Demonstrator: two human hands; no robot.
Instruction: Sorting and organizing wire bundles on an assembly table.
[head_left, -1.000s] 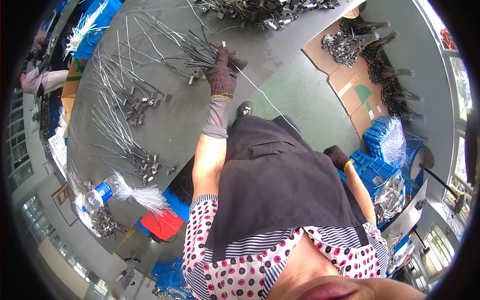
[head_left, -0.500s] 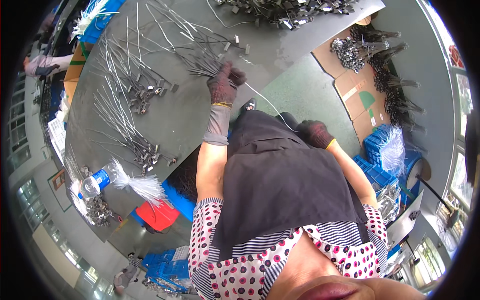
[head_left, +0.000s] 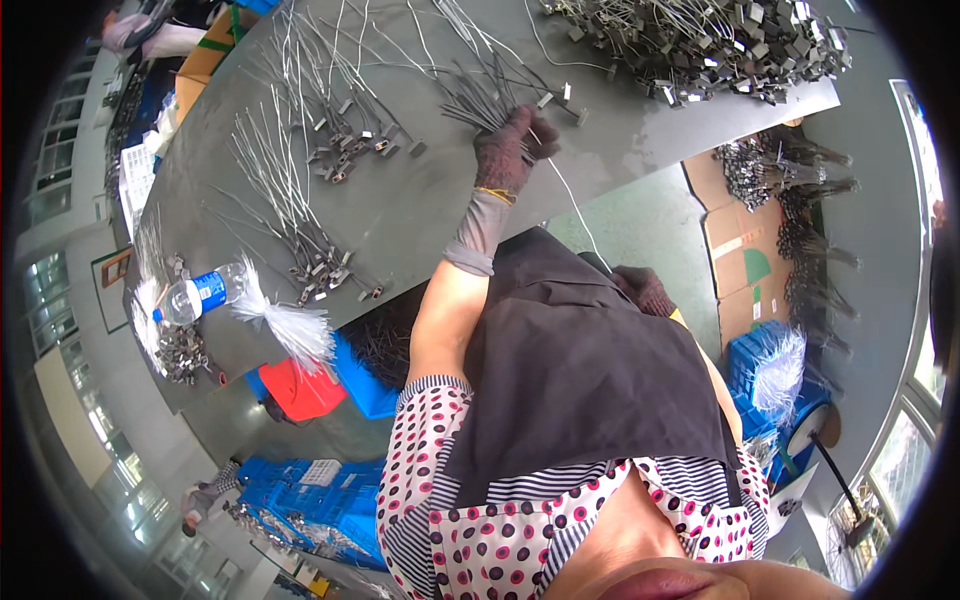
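Observation:
My left hand (head_left: pixel 508 155), in a dark knitted glove, is closed around a bundle of thin dark cables (head_left: pixel 478 105) above the grey table, near its edge. Small connectors show at some of the ends. From that hand a thin white strand (head_left: pixel 578 208) runs down to my right hand (head_left: pixel 645 290), also gloved and low beside the black apron. The right fingers appear closed on the strand's end; the apron hides part of them. Loose cables (head_left: pixel 345 140) and a second group of cables (head_left: pixel 315 255) lie left of the bundle.
A big heap of cables with connectors (head_left: pixel 720 50) covers the table's far right. At the left are a plastic bottle (head_left: pixel 205 295) and a bunch of white strands (head_left: pixel 295 325). Cardboard (head_left: pixel 735 250) with cable bundles lies on the floor at right, near blue crates (head_left: pixel 745 360).
The whole view has shifted, so the table and cable heap sit differently in it. Both hands keep their hold. My right hand is now more hidden by the apron.

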